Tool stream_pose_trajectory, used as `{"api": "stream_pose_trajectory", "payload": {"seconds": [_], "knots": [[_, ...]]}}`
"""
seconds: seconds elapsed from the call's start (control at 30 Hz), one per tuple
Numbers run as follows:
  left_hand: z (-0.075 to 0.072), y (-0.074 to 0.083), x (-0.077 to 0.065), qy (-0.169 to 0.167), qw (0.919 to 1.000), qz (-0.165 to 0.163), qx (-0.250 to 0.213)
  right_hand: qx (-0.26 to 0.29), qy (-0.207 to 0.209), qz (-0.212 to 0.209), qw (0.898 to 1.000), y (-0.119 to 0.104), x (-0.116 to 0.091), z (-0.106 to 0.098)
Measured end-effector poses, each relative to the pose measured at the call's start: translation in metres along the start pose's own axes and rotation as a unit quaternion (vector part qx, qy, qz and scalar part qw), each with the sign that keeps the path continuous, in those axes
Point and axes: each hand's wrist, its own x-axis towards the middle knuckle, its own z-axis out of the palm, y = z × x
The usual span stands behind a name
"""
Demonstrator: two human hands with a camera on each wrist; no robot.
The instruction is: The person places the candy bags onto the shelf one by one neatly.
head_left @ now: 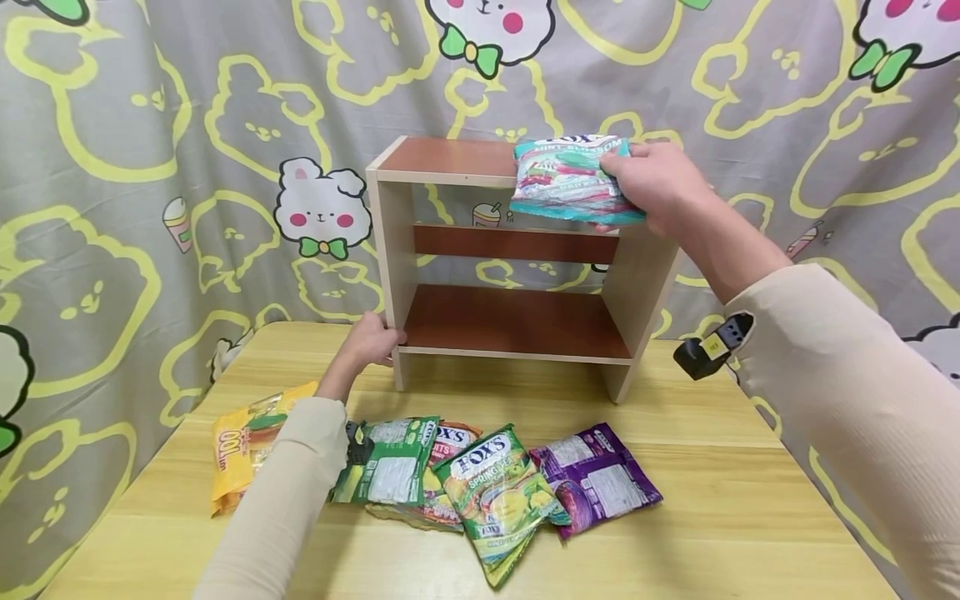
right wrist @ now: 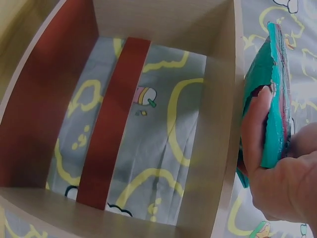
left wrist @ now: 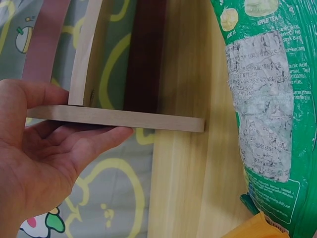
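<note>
Head view shows both arms stretched forward from the lower corners, each in a cream sleeve. The right arm comes up from the right edge, and the right hand [head_left: 663, 187] is raised level with the top of a small wooden shelf [head_left: 517, 321]. Its thumb and fingers are closed on one end of a turquoise candy bag [head_left: 566, 183], printed face toward the head camera. The bag is at the right part of the shelf's top board; in the right wrist view it lies right beside that board, and whether the two touch I cannot tell.

Lower down, the left hand [head_left: 369, 340] holds the shelf's left side panel near the lower board. The left wrist view shows the thumb on one face of the panel and the fingers, fairly straight, along the other.

The shelf stands upright on a pale wood-grain tabletop [head_left: 675, 550]. In front of it lie a yellow bag [head_left: 232, 454] near the left arm, a dark green bag [head_left: 393, 462] partly over an orange bag [head_left: 453, 435], a light green bag [head_left: 495, 496] and a purple bag [head_left: 600, 479]. Behind hangs a grey curtain [head_left: 225, 125] with yellow outlines and white cartoon animals.
</note>
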Motion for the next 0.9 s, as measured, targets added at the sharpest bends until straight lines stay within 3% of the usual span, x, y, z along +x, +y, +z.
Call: {"api": "stream_pose_trajectory", "payload": {"seconds": [0.17,0.27,0.43,0.57,0.67,0.77,0.83,0.9], "knots": [[0.0,0.002,-0.001,0.002,1.0,0.004,0.001,-0.012,0.021,0.001,1.0,0.004,0.0,-0.003],[0.0,0.003,-0.002,0.003,1.0,0.005,0.003,0.081,0.003,0.011,0.997,0.003,0.0,-0.007],[0.0,0.004,-0.003,0.002,0.9999,0.006,0.01,0.237,-0.041,0.013,0.971,-0.001,-0.003,-0.014],[-0.001,0.003,-0.002,0.003,0.9999,0.005,0.011,0.287,-0.1,0.002,0.953,-0.002,-0.007,-0.017],[-0.001,0.004,-0.003,0.002,0.9999,0.004,0.011,0.299,-0.145,0.005,0.943,-0.004,-0.008,-0.019],[-0.001,0.005,-0.003,0.002,0.9999,0.003,0.011,0.293,-0.168,0.019,0.941,-0.006,-0.007,-0.022],[-0.001,0.005,-0.002,0.002,0.9999,0.003,0.011,0.286,-0.171,0.024,0.943,-0.006,-0.007,-0.022],[-0.001,0.004,-0.002,0.0,0.9999,0.002,0.011,0.253,-0.168,0.015,0.953,-0.005,-0.008,-0.022]]}}
